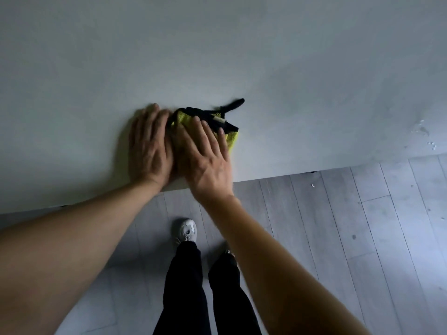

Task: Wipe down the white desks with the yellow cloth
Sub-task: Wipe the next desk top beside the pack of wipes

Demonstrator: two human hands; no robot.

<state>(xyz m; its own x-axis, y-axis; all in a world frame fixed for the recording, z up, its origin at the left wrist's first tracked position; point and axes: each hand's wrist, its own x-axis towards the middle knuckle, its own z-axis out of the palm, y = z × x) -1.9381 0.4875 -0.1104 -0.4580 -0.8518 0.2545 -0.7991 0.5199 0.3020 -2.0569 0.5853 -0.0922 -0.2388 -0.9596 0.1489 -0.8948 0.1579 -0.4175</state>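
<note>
Our flat right hand pressed the yellow cloth, hiding its shape; our left hand lay flat on the white desk.

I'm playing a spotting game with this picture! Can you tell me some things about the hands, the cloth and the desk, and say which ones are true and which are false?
1. The right hand lies flat on the yellow cloth. True.
2. The yellow cloth has a red edge. False: its trim is black.
3. The left hand is lifted high above the white desk. False: it rests flat on the desk, beside the right hand.
4. The cloth sits near the desk's front edge. True.
5. Small droplets or specks show on the desk at the far right. True.
6. The floor is green carpet. False: it is grey planks.
</note>
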